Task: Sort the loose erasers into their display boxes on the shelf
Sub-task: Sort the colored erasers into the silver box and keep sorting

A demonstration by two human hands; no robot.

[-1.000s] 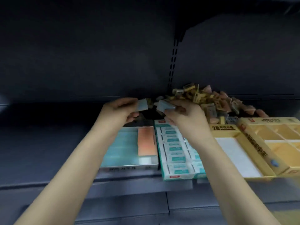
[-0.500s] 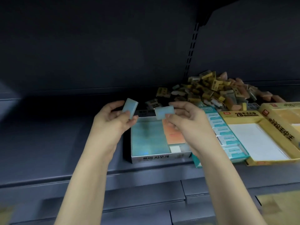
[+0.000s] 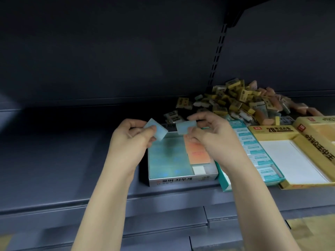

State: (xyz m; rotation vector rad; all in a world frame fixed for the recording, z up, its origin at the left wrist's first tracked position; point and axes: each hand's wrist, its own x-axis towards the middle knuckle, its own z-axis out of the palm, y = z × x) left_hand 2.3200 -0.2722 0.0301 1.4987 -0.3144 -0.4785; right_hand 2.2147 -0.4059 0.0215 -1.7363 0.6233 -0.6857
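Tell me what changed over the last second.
Both hands drew back from the loose pile to above the silver box. The left hand and right hand each still pinch a pale blue eraser. Boxes unchanged.

A dark grey metal shelving unit [image 3: 54, 160] fills the frame under dim light. Its plain back panel [image 3: 108, 51] spans the upper half, split at upper right by a slotted upright [image 3: 216, 49] carrying a black bracket [image 3: 235, 17]. A faint pale patch of light touches the far left edge. Below the shelf lip, another grey tier [image 3: 163, 227] runs across, with tan flooring [image 3: 311, 230] at lower right.
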